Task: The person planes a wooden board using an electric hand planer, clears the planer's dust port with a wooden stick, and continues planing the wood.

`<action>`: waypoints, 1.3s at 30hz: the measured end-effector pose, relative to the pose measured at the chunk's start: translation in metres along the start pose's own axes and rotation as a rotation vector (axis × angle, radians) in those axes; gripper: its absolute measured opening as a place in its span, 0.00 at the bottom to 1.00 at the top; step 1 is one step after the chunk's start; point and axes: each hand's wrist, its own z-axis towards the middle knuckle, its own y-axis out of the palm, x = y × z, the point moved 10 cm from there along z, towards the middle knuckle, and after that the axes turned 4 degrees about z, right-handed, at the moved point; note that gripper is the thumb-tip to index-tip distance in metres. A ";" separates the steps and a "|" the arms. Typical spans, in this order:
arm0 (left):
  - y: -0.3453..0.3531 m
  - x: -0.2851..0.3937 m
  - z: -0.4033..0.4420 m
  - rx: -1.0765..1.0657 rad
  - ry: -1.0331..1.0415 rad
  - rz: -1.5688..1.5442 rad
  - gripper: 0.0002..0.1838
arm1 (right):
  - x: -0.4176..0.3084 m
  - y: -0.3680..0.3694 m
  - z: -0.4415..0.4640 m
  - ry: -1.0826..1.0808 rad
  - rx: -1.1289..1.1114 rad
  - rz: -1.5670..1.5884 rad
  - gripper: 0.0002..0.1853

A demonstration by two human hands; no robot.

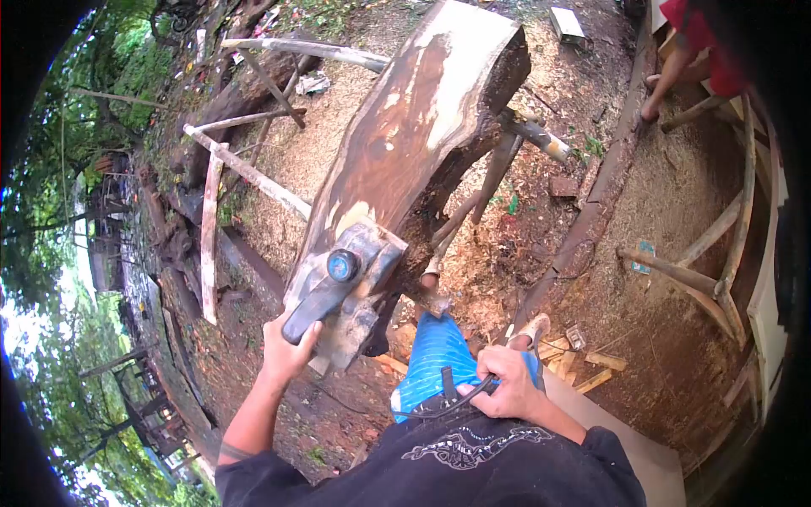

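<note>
My left hand (288, 349) is wrapped round the rear of the dark handle of an electric hand planer (376, 258), which has a blue-capped round knob. The planer's dusty body rests on the near end of a thick wooden slab (380, 165). Dark brown heartwood and pale patches show on the slab's upper face, with rough bark along its right side. Close to my waist, my right hand (509, 384) is closed on a black power cord (439, 411), which runs left across my body. The planer hides its own underside and the wood beneath it.
Pole trestles (253, 173) support the slab, and another pole frame (705, 275) stands at the right. Wood chips cover the ground, with offcuts (601, 362) near my foot. A long ledge (583, 228) runs along the right; beyond it another person's leg (667, 80) shows.
</note>
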 end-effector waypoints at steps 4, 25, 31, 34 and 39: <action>0.006 0.045 0.029 0.083 0.057 -0.047 0.15 | 0.017 -0.022 -0.006 0.051 0.061 0.041 0.20; 0.050 0.377 0.325 0.279 0.748 -0.189 0.12 | 0.049 -0.050 -0.079 0.056 0.571 0.042 0.21; 0.028 0.180 0.185 -0.013 0.316 0.145 0.26 | -0.001 -0.037 -0.057 0.000 0.300 -0.086 0.21; 0.005 0.074 0.095 0.020 0.177 0.206 0.23 | -0.022 -0.020 -0.042 -0.061 0.115 -0.098 0.19; -0.016 -0.021 0.005 0.110 -0.042 -0.017 0.16 | -0.015 -0.006 -0.021 -0.046 0.014 -0.068 0.19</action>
